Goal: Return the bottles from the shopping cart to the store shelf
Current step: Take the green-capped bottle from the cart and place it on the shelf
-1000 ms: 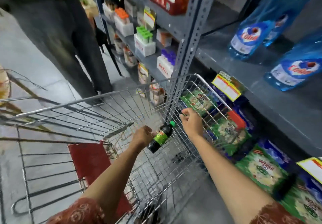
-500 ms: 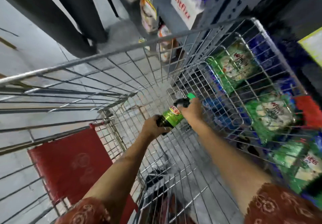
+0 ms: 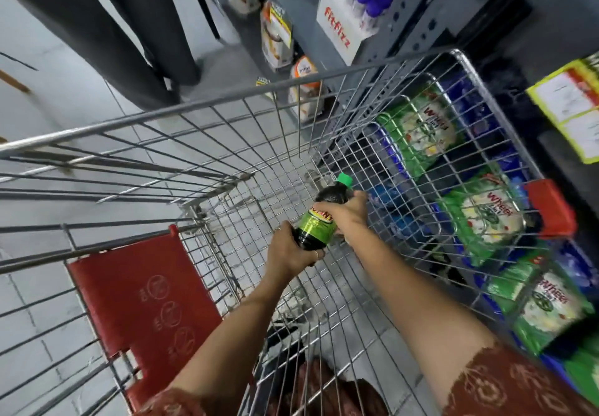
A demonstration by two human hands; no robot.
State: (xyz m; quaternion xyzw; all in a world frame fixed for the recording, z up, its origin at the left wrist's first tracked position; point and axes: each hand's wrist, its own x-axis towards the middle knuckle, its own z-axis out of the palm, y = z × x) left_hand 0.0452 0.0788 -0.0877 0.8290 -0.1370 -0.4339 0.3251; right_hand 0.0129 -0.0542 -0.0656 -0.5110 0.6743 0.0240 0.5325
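Note:
A dark soda bottle (image 3: 319, 219) with a green label and green cap lies tilted inside the wire shopping cart (image 3: 227, 104), cap pointing up and right. My left hand (image 3: 290, 250) grips its base. My right hand (image 3: 348, 213) is wrapped over its shoulder and label. Both arms reach down into the basket. The grey store shelf (image 3: 418, 17) stands to the right of the cart. No other bottle shows in the basket.
A red child-seat flap (image 3: 146, 305) sits at the cart's near left. Green detergent bags (image 3: 421, 130) lie on the low shelf beyond the cart's right wall. A white box of purple-capped bottles (image 3: 350, 20) stands on the shelf above. A person's dark legs (image 3: 129, 26) stand ahead.
The view tipped down from the shelves into the cart. My right hand left the cart's rim and closed on the bottle, which my left hand kept holding low in the basket.

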